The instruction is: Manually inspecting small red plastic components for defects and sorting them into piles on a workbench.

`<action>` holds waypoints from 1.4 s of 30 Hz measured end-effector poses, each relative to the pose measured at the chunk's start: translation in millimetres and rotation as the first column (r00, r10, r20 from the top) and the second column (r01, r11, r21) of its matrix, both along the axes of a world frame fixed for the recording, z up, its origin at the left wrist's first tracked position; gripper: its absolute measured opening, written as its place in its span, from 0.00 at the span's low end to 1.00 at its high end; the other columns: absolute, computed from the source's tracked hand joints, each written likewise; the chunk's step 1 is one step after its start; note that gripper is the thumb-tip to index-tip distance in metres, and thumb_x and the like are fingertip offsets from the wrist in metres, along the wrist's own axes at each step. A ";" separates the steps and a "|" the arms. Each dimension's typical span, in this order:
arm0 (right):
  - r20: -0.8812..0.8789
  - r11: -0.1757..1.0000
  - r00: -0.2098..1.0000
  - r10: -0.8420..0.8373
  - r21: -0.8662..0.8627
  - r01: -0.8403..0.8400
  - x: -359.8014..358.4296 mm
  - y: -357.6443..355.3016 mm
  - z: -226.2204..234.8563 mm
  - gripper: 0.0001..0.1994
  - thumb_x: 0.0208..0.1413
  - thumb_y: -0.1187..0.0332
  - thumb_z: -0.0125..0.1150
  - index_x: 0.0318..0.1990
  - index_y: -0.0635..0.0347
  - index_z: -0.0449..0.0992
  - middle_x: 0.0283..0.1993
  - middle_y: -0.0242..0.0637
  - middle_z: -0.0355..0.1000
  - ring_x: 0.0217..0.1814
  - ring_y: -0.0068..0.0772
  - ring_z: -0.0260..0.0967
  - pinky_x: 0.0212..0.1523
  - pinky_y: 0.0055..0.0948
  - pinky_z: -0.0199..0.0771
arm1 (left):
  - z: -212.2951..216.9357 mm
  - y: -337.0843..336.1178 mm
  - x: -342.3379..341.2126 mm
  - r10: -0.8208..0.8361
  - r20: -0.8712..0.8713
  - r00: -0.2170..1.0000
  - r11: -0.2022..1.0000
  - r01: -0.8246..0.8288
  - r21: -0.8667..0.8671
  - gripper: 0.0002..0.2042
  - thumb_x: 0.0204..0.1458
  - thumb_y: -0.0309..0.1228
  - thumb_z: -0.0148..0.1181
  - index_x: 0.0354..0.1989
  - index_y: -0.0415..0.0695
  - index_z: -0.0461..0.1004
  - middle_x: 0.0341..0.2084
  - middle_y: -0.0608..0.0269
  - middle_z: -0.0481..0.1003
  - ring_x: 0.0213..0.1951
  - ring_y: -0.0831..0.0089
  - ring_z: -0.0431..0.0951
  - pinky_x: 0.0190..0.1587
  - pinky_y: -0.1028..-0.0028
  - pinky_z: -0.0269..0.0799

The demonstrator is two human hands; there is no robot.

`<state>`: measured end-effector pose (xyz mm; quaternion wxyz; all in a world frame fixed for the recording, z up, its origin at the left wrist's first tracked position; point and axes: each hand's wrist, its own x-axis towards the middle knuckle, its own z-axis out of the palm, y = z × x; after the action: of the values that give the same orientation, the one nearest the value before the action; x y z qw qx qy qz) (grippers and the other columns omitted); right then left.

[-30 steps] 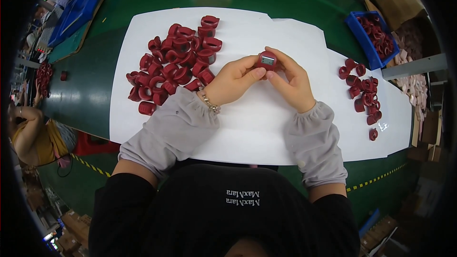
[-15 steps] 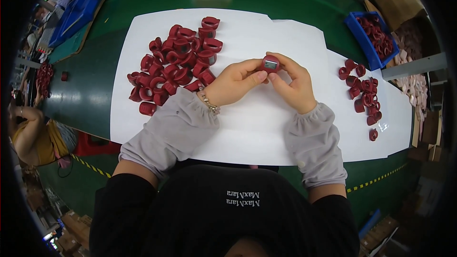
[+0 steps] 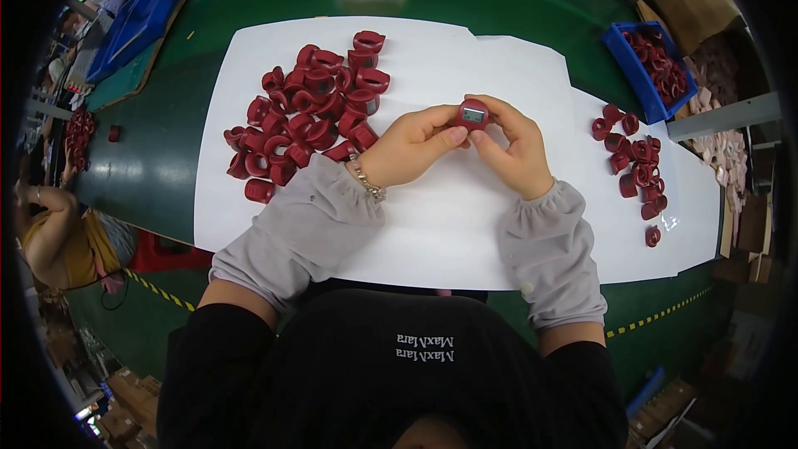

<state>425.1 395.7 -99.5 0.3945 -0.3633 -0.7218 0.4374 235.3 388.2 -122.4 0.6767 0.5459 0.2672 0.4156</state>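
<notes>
Both hands meet over the middle of a white paper sheet (image 3: pixel 465 233) spread on a green table (image 3: pixel 249 0). The left hand (image 3: pixel 407 145) and the right hand (image 3: pixel 515 150) together pinch 1 small red ring-shaped part (image 3: pixel 474 114) with a grey square window on its top face; the left thumb and forefinger grip it from the left, the right fingertips close on it from the right and behind, so it sits raised off the paper between them. Just left of the left hand lies a big pile of red parts (image 3: pixel 312 112) of the same kind, touching one another. To the right, well apart from the right hand, a smaller scatter of red parts (image 3: pixel 636 162) runs down the sheet, and beyond it a blue bin (image 3: pixel 636 62) holds more.
</notes>
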 end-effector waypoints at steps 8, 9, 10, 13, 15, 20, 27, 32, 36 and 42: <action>0.028 0.999 0.999 0.026 0.036 -0.027 -0.4 -1.3 1.1 0.24 0.48 0.77 0.56 0.56 0.65 0.66 0.49 0.39 0.71 0.49 0.29 0.68 0.54 0.28 0.66 | 4.9 -2.3 0.0 0.025 -0.008 1.000 1.000 -0.025 0.012 0.17 0.59 0.26 0.50 0.56 0.35 0.65 0.44 0.66 0.72 0.44 0.81 0.70 0.50 0.79 0.66; 0.041 0.998 0.999 0.023 0.054 -0.025 0.1 -1.1 1.3 0.24 0.48 0.77 0.57 0.57 0.64 0.66 0.49 0.39 0.71 0.49 0.29 0.68 0.54 0.28 0.66 | 5.1 -2.2 -0.4 0.022 -0.024 0.999 1.000 -0.022 0.012 0.16 0.59 0.26 0.50 0.55 0.35 0.66 0.44 0.66 0.72 0.44 0.82 0.70 0.50 0.79 0.66; 0.054 0.997 0.998 0.020 0.071 -0.024 0.4 -1.1 1.4 0.25 0.47 0.77 0.58 0.57 0.64 0.66 0.49 0.39 0.71 0.50 0.29 0.68 0.54 0.28 0.66 | 5.2 -2.1 -0.8 0.020 -0.040 0.999 1.000 -0.020 0.012 0.16 0.59 0.27 0.50 0.54 0.35 0.67 0.43 0.66 0.73 0.44 0.82 0.70 0.49 0.79 0.66; 0.074 0.997 0.997 0.032 0.070 -0.037 -0.4 -1.2 2.9 0.26 0.47 0.77 0.58 0.57 0.63 0.66 0.49 0.39 0.71 0.50 0.29 0.68 0.53 0.28 0.66 | 2.7 -1.4 -4.0 -0.011 -0.070 0.997 1.000 0.012 0.014 0.15 0.59 0.27 0.51 0.53 0.35 0.68 0.42 0.66 0.73 0.44 0.82 0.70 0.49 0.79 0.66; 0.076 0.997 0.997 0.029 0.072 -0.034 -0.2 -1.4 3.2 0.26 0.47 0.77 0.58 0.57 0.63 0.66 0.49 0.39 0.71 0.50 0.29 0.68 0.53 0.28 0.66 | 4.8 -1.4 -3.2 -0.003 -0.078 0.997 0.999 0.006 0.037 0.15 0.59 0.27 0.51 0.53 0.35 0.68 0.42 0.66 0.73 0.44 0.82 0.70 0.49 0.79 0.66; 0.067 0.998 0.998 0.019 0.062 -0.023 -0.7 -1.8 3.9 0.26 0.47 0.77 0.59 0.58 0.63 0.66 0.50 0.38 0.71 0.51 0.29 0.68 0.54 0.28 0.66 | 6.9 -2.7 -1.1 0.007 -0.046 0.999 0.999 -0.005 0.046 0.14 0.59 0.27 0.50 0.51 0.35 0.69 0.41 0.66 0.73 0.43 0.82 0.70 0.48 0.79 0.66; 0.071 0.999 0.997 0.019 0.043 -0.022 -2.1 -2.5 3.5 0.27 0.47 0.76 0.60 0.58 0.63 0.65 0.50 0.39 0.70 0.51 0.29 0.69 0.54 0.28 0.67 | 3.0 -2.6 -1.6 0.010 -0.075 0.997 0.998 -0.005 0.069 0.15 0.60 0.27 0.48 0.53 0.34 0.67 0.42 0.65 0.73 0.43 0.81 0.71 0.48 0.79 0.67; 0.055 0.999 0.998 -0.007 0.032 0.005 -4.0 -2.4 3.0 0.26 0.48 0.76 0.60 0.57 0.63 0.66 0.49 0.39 0.71 0.50 0.30 0.69 0.52 0.28 0.68 | 4.9 -4.1 1.4 0.017 -0.022 1.000 0.999 -0.017 0.033 0.15 0.61 0.28 0.47 0.54 0.35 0.67 0.43 0.64 0.73 0.44 0.80 0.71 0.49 0.78 0.68; 0.082 0.999 0.996 -0.023 0.025 0.021 -1.9 -1.4 1.9 0.23 0.47 0.75 0.61 0.54 0.65 0.68 0.47 0.39 0.72 0.49 0.30 0.70 0.51 0.28 0.69 | 5.9 -2.3 0.1 0.009 -0.010 1.000 1.000 -0.009 0.029 0.16 0.62 0.30 0.45 0.54 0.35 0.66 0.43 0.63 0.72 0.44 0.79 0.72 0.50 0.77 0.69; 0.071 0.999 0.997 -0.037 0.033 0.034 -3.4 -2.8 4.0 0.21 0.47 0.75 0.60 0.51 0.65 0.69 0.44 0.38 0.73 0.47 0.31 0.71 0.50 0.28 0.70 | 3.8 -1.8 -0.3 0.005 -0.035 0.999 0.999 -0.003 0.052 0.16 0.62 0.31 0.45 0.55 0.35 0.66 0.43 0.63 0.72 0.44 0.79 0.72 0.49 0.77 0.69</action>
<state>421.6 392.9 -95.5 0.3819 -0.3851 -0.7358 0.4055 235.1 386.4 -118.6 0.6567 0.5700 0.2690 0.4141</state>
